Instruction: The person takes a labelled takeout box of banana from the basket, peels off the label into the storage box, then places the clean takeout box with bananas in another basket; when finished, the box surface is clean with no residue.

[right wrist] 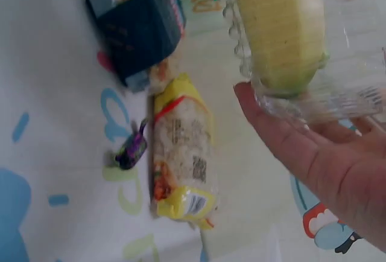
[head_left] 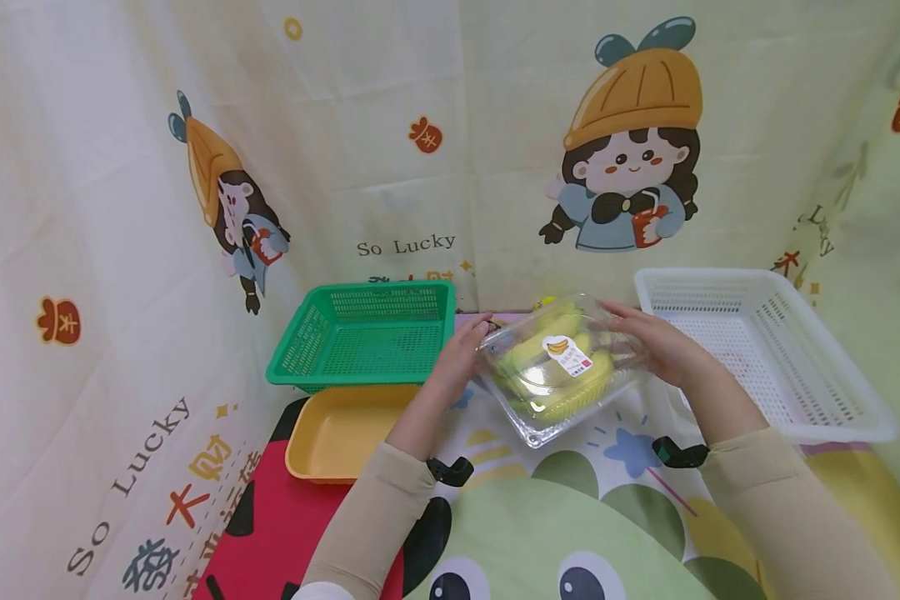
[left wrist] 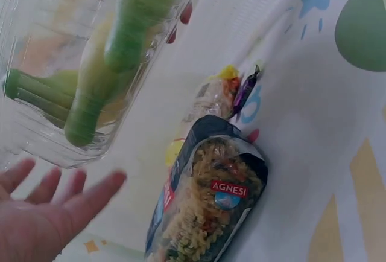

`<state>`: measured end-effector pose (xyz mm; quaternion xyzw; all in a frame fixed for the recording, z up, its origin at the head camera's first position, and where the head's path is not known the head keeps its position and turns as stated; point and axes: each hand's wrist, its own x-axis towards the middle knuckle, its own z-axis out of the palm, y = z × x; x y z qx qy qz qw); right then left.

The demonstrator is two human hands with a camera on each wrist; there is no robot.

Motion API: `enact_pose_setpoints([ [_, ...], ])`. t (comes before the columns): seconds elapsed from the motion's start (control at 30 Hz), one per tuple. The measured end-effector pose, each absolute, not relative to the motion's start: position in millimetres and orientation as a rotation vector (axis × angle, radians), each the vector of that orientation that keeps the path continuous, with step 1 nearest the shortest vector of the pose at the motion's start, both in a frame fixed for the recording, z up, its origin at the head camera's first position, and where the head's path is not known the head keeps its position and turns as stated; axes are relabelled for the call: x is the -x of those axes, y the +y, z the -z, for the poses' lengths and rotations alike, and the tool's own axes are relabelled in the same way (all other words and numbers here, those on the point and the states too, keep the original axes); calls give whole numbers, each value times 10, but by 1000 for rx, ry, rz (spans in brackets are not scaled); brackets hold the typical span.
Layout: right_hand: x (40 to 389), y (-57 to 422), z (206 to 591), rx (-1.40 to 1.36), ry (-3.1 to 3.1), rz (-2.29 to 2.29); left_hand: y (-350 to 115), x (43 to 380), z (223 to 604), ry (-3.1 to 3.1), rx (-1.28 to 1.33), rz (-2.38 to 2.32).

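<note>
A clear plastic box of bananas (head_left: 521, 400), with a banana label (head_left: 567, 355) on its lid, is tilted above the table between both hands. My right hand (head_left: 663, 346) grips its right end; in the right wrist view, the fingers (right wrist: 289, 144) run along the box's underside and the thumb is hidden. At the left end is my left hand (head_left: 459, 358). In the left wrist view its fingers (left wrist: 99, 198) are spread and fairly straight, close to the box edge. Green-tipped bananas (left wrist: 90, 93) show through the plastic.
Behind the box lie an Agnesi pasta bag (left wrist: 211, 195), a yellow-ended food packet (right wrist: 181, 147) and a small purple wrapped candy (right wrist: 131, 150). A green basket (head_left: 378, 346) and a yellow tray (head_left: 345, 433) stand left, a white basket (head_left: 765, 367) right. A printed curtain (head_left: 390, 167) hangs behind.
</note>
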<state>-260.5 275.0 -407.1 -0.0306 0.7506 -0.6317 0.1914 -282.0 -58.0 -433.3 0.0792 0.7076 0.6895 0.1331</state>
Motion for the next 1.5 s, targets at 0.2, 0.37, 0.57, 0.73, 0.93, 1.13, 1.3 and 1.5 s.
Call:
enact_pose_setpoints([
  [0.2, 2406, 2677, 4069, -94, 2115, 1911, -584, 2717, 4331, 2145, -88, -2107],
  [0.37, 2242, 2578, 4145, -208, 2091, 2067, -532, 2544, 4354, 2148, -108, -2120],
  [0.57, 2065, 2403, 4236, -244, 2094, 2147, -477, 2438, 4400, 2168, -96, -2048],
  [0.73, 2008, 2342, 4295, -200, 2152, 2115, -497, 2424, 4440, 2241, -70, -2027],
  [0.93, 2037, 2430, 4390, -105, 2403, 1914, -561, 2408, 4527, 2240, -69, -2050],
  [1.13, 2098, 2518, 4525, -11, 2291, 1894, -582, 2355, 4672, 2199, -60, -2003],
  [1.3, 2145, 2570, 4665, 103, 2186, 1923, -565, 2321, 4793, 2214, -74, -1908],
  [1.5, 2174, 2607, 4803, 147, 2109, 1899, -551, 2301, 4916, 2191, -88, -1898],
])
